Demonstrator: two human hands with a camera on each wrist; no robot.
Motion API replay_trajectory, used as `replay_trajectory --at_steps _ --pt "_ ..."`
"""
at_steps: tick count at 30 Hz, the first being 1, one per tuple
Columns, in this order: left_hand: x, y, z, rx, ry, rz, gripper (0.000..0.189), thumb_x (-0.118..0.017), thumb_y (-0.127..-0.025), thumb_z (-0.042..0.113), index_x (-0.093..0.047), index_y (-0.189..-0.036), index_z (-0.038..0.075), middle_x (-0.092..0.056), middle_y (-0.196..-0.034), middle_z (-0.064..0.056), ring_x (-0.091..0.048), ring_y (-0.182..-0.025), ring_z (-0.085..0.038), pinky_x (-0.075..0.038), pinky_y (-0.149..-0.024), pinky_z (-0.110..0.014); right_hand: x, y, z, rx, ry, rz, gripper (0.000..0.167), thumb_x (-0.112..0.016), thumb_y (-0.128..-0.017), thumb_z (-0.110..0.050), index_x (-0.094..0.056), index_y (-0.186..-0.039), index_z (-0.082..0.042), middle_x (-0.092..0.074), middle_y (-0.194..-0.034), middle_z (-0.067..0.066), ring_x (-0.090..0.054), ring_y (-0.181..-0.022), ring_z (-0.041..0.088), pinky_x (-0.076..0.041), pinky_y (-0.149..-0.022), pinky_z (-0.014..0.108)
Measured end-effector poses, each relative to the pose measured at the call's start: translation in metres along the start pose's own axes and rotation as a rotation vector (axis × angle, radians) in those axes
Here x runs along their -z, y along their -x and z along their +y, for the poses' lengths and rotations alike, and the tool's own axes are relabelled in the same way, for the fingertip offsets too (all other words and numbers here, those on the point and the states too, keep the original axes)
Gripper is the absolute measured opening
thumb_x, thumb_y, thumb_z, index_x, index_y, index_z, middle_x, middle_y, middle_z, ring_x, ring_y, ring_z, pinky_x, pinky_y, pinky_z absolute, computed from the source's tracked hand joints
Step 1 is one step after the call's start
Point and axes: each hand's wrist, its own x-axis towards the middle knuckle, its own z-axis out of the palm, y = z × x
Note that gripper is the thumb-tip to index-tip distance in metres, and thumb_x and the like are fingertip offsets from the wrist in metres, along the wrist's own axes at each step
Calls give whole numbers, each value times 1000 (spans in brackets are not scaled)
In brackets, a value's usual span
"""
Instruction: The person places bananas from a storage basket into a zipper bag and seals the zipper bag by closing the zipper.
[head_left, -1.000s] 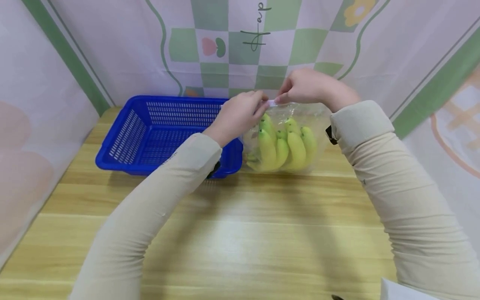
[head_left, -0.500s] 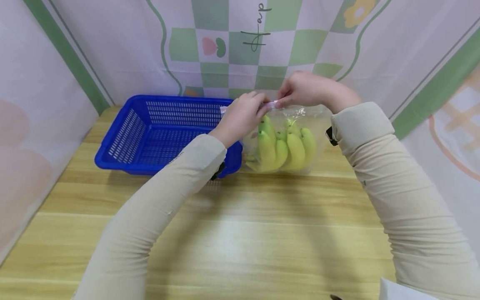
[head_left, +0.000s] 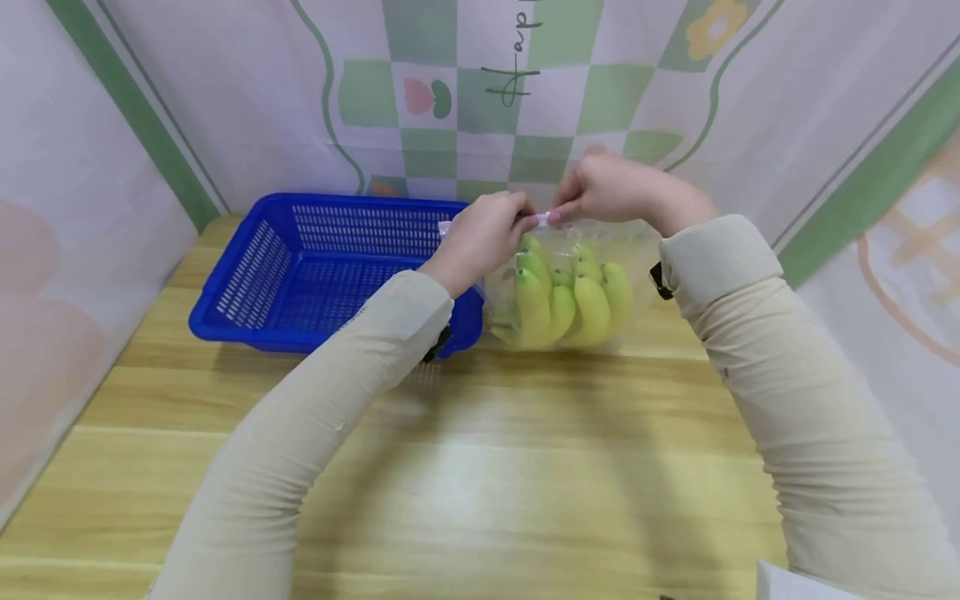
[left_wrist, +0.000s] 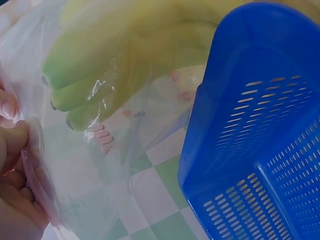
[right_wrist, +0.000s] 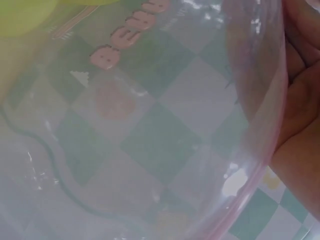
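A clear plastic zip bag (head_left: 643,250) with a pinkish top strip stands upright on the table, holding several yellow-green bananas (head_left: 592,310). My left hand (head_left: 483,235) pinches the top strip near its middle. Close beside it, my right hand (head_left: 617,192) pinches the same strip between thumb and fingers. In the left wrist view, fingertips grip the pink edge of the bag (left_wrist: 95,175), with bananas (left_wrist: 110,65) inside. Pink printed letters show on the bag (right_wrist: 150,125) in the right wrist view, where the right hand (right_wrist: 300,110) is partly cut off.
A blue perforated basket (head_left: 197,321) stands left of the bag, its right end close to it and behind the left forearm. A patterned cloth (head_left: 360,150) hangs behind the wooden table (head_left: 465,500). A white corner (head_left: 795,583) shows at the lower right.
Both hands have come down slightly with the bag's top strip between their fingers. The left hand has also shifted a little to the right. The basket stays in place.
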Motion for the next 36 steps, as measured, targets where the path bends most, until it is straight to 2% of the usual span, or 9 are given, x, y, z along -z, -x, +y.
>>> replay_trajectory --at_steps 7,11,13,20,26,30,36 --pt "0 -1 1 -4 -29 -8 27 -46 -101 29 -64 -111 12 -66 -107 -2 -61 -89 -12 -51 -79 -27 -1 3 2 -72 -66 -33 22 -63 -92 -22 -76 -100 -5 -74 -93 8 -50 -82 16 -39 -70 26" --pt "2 -1 2 2 -43 -8 26 -47 -100 30 -65 -110 13 -67 -107 -1 -61 -89 -11 -52 -79 -28 0 5 3 -136 -116 -53 27 -61 -93 -24 -74 -105 -4 -71 -99 12 -38 -97 21 -35 -77 30" --pt "2 -1 2 8 -47 -15 26 -47 -100 31 -65 -110 14 -67 -108 0 -62 -90 -11 -52 -80 -29 0 6 4 -153 -121 -54 29 -61 -93 -25 -74 -105 -3 -70 -100 13 -40 -98 22 -37 -77 31" --pt "2 0 -2 19 -49 -1 27 -46 -100 33 -66 -110 16 -68 -107 2 -59 -84 -12 -51 -75 -31 0 9 9 -203 -120 -45 32 -59 -92 -28 -74 -103 -3 -49 -108 13 -37 -103 24 -36 -78 35" --pt "4 1 -4 15 -75 6 28 -45 -100 33 -65 -111 16 -67 -109 1 -60 -87 -12 -51 -78 -32 4 11 10 -271 -110 -67 37 -57 -92 -34 -71 -113 -7 -60 -126 17 -48 -113 28 -40 -86 41" --pt "5 1 -5 13 -80 15 28 -46 -100 34 -66 -111 17 -68 -109 2 -61 -87 -13 -51 -77 -33 5 12 10 -286 -85 -66 37 -57 -92 -36 -71 -114 -10 -65 -122 14 -54 -110 27 -42 -83 38" --pt "7 1 -6 20 -98 22 28 -47 -99 36 -67 -111 20 -70 -110 3 -62 -86 -13 -52 -74 -35 5 13 9 -276 -62 -54 35 -57 -93 -32 -71 -113 -6 -69 -115 13 -56 -108 27 -43 -84 39"
